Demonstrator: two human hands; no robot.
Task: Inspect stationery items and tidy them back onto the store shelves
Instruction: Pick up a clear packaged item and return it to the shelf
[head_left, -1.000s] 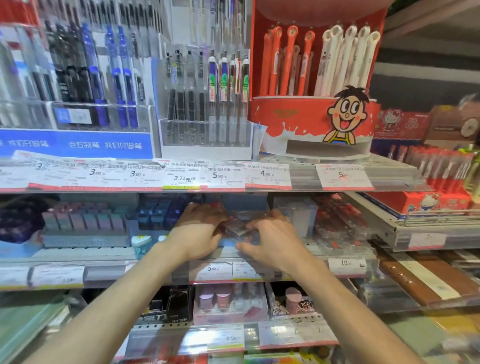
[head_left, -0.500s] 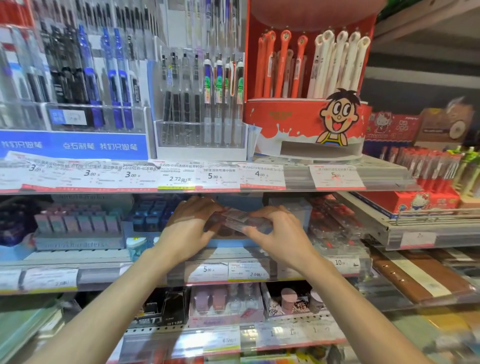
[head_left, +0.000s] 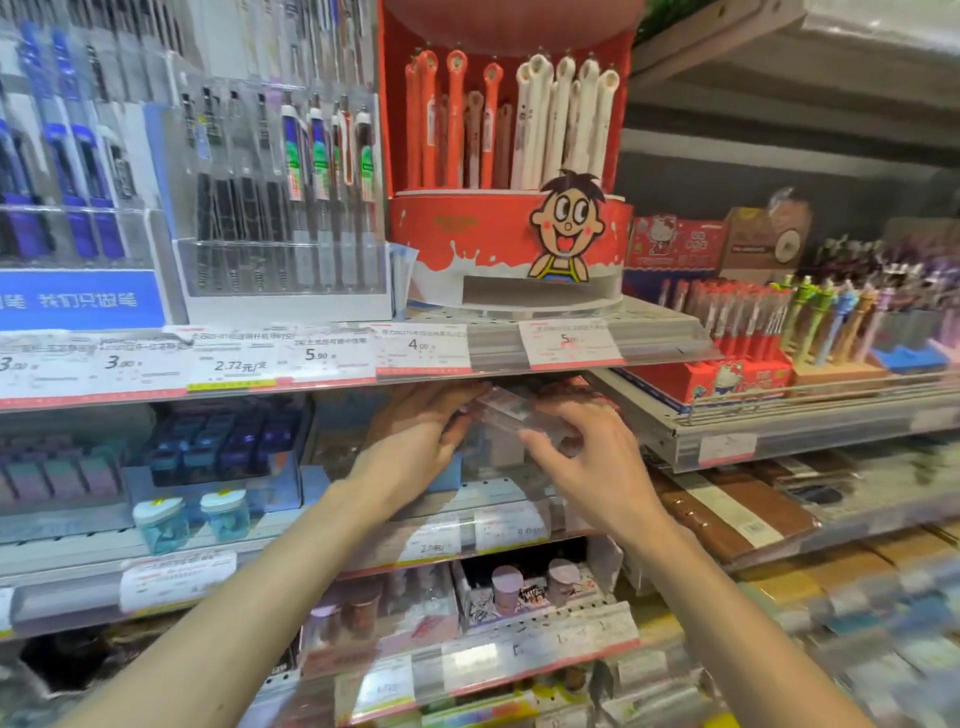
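A small clear plastic case (head_left: 511, 413) with something pinkish-red inside is held between both hands just under the upper shelf's edge (head_left: 426, 371). My left hand (head_left: 415, 441) grips its left end with curled fingers. From the right, my right hand (head_left: 592, 457) pinches the case's other end with fingertips. The case is tilted, its right end lower. Its contents are blurred. Behind it, the middle shelf (head_left: 483, 499) holds more clear boxes, partly hidden by my hands.
The top shelf carries a red cartoon pen stand (head_left: 509, 244) and racks of pens (head_left: 291, 208). Blue eraser boxes (head_left: 223, 441) and two small jars (head_left: 161, 522) sit left on the middle shelf. Brown notebooks (head_left: 737, 514) lie right. Price tags line every shelf edge.
Both hands have lifted the clear case from the middle shelf's surface up to just under the upper shelf's edge. The view has shifted a little to the right.
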